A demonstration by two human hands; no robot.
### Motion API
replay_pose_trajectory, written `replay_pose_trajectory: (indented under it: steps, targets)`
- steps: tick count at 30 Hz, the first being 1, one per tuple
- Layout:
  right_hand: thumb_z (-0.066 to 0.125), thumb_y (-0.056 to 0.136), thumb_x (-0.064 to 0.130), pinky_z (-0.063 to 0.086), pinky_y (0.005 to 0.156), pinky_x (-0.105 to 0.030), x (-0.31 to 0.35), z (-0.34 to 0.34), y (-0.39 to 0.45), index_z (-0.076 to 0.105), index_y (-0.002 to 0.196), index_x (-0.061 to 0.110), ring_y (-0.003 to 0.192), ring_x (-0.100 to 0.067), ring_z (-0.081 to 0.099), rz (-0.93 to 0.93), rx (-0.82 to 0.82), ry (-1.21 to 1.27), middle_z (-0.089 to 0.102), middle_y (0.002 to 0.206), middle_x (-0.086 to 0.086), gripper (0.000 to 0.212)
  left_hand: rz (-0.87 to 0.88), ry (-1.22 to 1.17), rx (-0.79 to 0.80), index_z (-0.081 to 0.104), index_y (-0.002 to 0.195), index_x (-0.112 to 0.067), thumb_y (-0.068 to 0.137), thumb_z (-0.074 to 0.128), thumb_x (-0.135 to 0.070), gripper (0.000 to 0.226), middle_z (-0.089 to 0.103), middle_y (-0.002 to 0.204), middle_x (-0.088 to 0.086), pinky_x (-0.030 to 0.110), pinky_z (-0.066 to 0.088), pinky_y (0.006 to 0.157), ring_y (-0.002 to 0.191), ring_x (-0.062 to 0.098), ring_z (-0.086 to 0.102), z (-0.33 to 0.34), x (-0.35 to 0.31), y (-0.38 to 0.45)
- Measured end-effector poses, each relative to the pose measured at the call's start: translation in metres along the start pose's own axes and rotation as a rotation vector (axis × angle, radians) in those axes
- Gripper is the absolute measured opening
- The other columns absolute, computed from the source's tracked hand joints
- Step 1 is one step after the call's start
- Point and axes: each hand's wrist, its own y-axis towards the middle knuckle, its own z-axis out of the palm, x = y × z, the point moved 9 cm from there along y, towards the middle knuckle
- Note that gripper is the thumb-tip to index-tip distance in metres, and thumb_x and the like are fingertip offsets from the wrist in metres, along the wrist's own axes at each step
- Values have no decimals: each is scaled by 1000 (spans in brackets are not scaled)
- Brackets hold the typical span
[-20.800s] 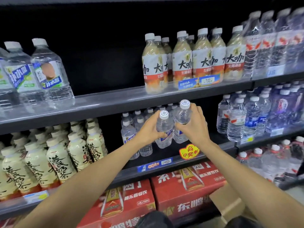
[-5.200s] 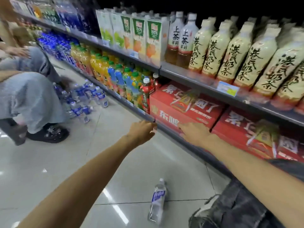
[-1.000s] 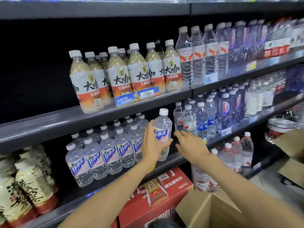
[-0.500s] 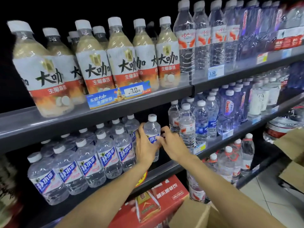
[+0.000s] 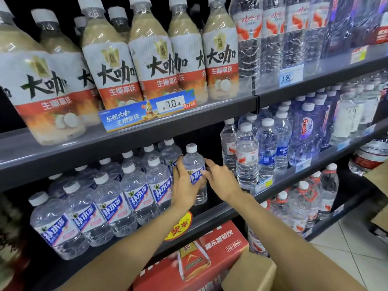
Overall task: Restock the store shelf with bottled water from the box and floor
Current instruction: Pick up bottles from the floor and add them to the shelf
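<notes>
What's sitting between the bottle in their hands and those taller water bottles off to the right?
In the head view, only the right hand, its fingers touching the held bottle; behind it is dark, bare shelf up to the taller water bottles.

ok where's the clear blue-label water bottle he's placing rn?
Head view, centre: the clear blue-label water bottle stands on the grey middle shelf, right end of the matching bottle row, gripped by the left hand, right hand touching it.
</notes>
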Motion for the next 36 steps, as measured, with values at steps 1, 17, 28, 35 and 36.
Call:
replay_pose_trajectory:
  steps: [1, 17, 28, 35, 36]
  targets:
    - [44, 101, 30, 54, 77, -44, 0, 1, -1, 37, 144, 23, 95, -34, 66, -5, 5, 7, 71, 106, -11, 44, 22, 19, 9, 18, 149, -18, 83, 73, -29, 86, 33, 146, 7, 32, 41, 98, 132, 23, 40, -4, -1, 0]
    - [60, 93, 24, 55, 79, -40, -2, 18, -21, 39, 141, 22, 92, -24, 68, 37, 1, -20, 70, 111, -5, 52, 134, 121, 193, 36, 148, -23, 93, 58, -8, 61, 46, 145, 11, 39, 42, 108, 132, 24, 47, -45, -29, 30]
    - [61, 92, 14, 55, 79, -39, 7, 36, -6, 47, 134, 17, 98, -28, 67, 4, 22, 32, 70, 112, -10, 45, 392, 751, 115, 51, 136, -22, 95, 54, -22, 41, 61, 128, 10, 39, 48, 87, 112, 34, 59, -80, -55, 38]
    - [59, 91, 9, 54, 75, -36, 14, 45, -5, 49, 131, 18, 94, -27, 68, 13, -7, 33, 71, 109, -8, 42, 399, 812, 147, 46, 141, -24, 98, 51, -26, 43, 62, 122, 14, 39, 51, 86, 108, 34, 60, -87, -45, 38]
    - [59, 91, 9, 52, 73, -34, 14, 45, -6, 49, 130, 19, 94, -27, 68, 18, -5, 24, 71, 109, -7, 42, 397, 817, 160, 45, 142, -24, 99, 50, -26, 44, 61, 122, 14, 39, 51, 86, 109, 35, 59, -86, -45, 38]
